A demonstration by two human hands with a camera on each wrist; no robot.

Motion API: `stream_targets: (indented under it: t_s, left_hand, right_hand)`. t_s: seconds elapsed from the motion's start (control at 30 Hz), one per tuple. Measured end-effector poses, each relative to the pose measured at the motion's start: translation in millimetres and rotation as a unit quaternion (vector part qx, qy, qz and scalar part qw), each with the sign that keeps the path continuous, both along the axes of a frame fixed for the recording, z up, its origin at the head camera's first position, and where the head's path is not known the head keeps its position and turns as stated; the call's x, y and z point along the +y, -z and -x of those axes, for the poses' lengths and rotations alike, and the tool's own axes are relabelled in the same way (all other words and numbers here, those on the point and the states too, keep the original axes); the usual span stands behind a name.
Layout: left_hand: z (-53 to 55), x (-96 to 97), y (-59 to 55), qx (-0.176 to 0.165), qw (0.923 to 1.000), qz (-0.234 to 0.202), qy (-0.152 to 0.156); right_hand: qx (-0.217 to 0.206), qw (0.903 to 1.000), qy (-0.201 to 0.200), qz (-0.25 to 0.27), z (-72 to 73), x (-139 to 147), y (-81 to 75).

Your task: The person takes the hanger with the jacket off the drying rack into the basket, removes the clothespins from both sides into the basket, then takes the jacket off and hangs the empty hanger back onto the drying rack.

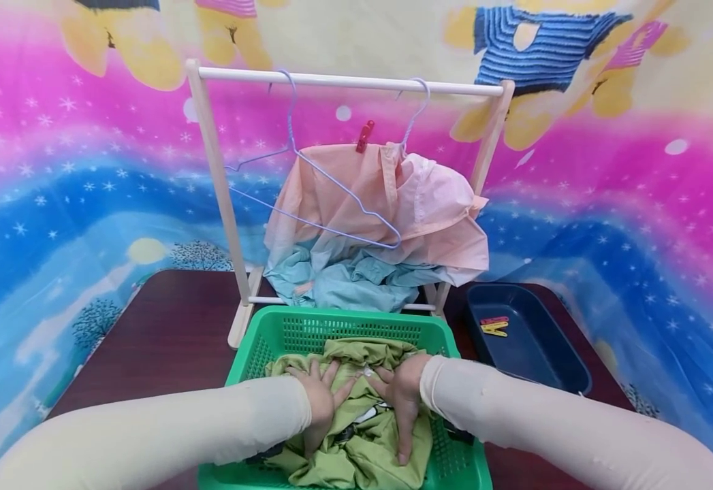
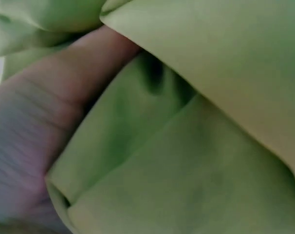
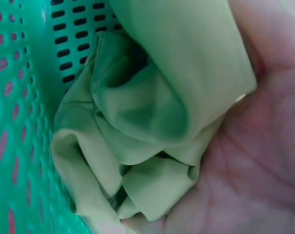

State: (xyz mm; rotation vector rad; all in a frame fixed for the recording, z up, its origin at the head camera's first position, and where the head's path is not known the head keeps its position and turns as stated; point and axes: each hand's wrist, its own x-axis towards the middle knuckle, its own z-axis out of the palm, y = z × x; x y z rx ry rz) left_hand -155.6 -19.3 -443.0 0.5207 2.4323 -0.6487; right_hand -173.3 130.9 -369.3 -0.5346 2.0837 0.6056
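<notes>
A crumpled olive-green garment (image 1: 368,350) with a black-and-white print lies in a green plastic basket (image 1: 264,333). My left hand (image 1: 319,401) rests on its left part with fingers spread. My right hand (image 1: 402,398) lies on its right part, fingers spread as well and thumb pointing toward me. In the left wrist view, part of the left hand (image 2: 55,107) disappears under a fold of green cloth (image 2: 186,161). The right wrist view shows the right palm (image 3: 254,151) against the bunched cloth (image 3: 157,97), beside the perforated basket wall (image 3: 40,146).
Behind the basket stands a rack (image 1: 356,80) with a bare purple hanger (image 1: 331,235) and a pink-and-teal garment (image 1: 338,184) with a red clip (image 1: 365,136). At right, a dark blue tray (image 1: 540,347) holds red and yellow clothespins (image 1: 494,327). Everything stands on a dark table (image 1: 166,327).
</notes>
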Motion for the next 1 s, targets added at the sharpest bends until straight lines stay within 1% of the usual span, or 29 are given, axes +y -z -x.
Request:
stream_targets:
  t_s: [0.07,0.13,0.17,0.23,0.3,0.37,0.5,0.53,0.6,0.67,0.73,0.77,0.87,0.93,1.0]
  left_hand:
    - [2.8,0.6,11.0,0.012,0.9999,0.01,0.002]
    - [4.5,0.1,14.9,0.015,0.9997,0.018,0.005]
    - [4.5,-0.6,14.1,0.014,0.9998,0.016,0.004]
    - [2.5,-2.1,7.3,0.008,0.9998,0.015,0.003]
    - [-1.3,-3.6,-4.2,-0.003,0.9999,0.014,0.004]
    - [-7.3,-4.3,-19.9,-0.009,0.9999,0.012,0.003]
    - [-16.4,-6.0,-46.4,-0.002,0.9997,0.015,0.02]
    - [-16.7,-7.5,-50.3,-0.004,0.9996,0.011,0.025]
    - [-13.8,-12.0,-57.4,-0.019,0.9991,-0.002,0.038]
    - [-8.2,-19.0,-67.5,-0.044,0.9975,-0.039,0.039]
    - [-1.5,-28.0,-80.2,-0.074,0.9929,-0.086,0.036]
    - [1.8,-32.6,-88.4,-0.091,0.9895,-0.107,0.033]
    - [9.4,-44.5,-113.7,-0.13,0.9766,-0.169,0.023]
    - [11.7,-50.1,-127.5,-0.145,0.9682,-0.203,0.015]
    - [10.8,-53.1,-136.4,-0.148,0.9603,-0.237,0.003]
  right_hand:
    - [0.001,1.0,-0.002,0.002,0.0,-1,-0.2]
    - [0.003,1.0,-0.006,0.0,0.3,-1,-0.7]
    - [0.002,1.0,-0.005,0.0,0.5,-1,-1.0]
    - [-0.001,1.0,-0.005,0.0,1.2,-1,-1.5]
    - [-0.004,1.0,-0.005,0.0,1.9,-1,-2.0]
    - [-0.009,0.9999,-0.001,0.005,2.4,-1,-2.3]
    - [-0.003,0.9998,0.003,0.017,2.5,3,-3.3]
    - [-0.004,0.9997,0.005,0.023,2.2,4,-3.6]
    - [-0.002,0.9992,0.004,0.039,1.3,7,-5.3]
    - [-0.003,0.9977,0.007,0.067,0.7,10,-8.9]
    - [-0.007,0.9946,0.013,0.103,0.9,14,-14.6]
    - [-0.008,0.9923,0.017,0.122,1.0,16,-18.3]
    - [-0.02,0.9815,0.042,0.186,3.3,24,-30.4]
    - [-0.021,0.9744,0.052,0.218,4.4,30,-38.2]
    - [-0.02,0.9664,0.056,0.25,5.3,36,-44.3]
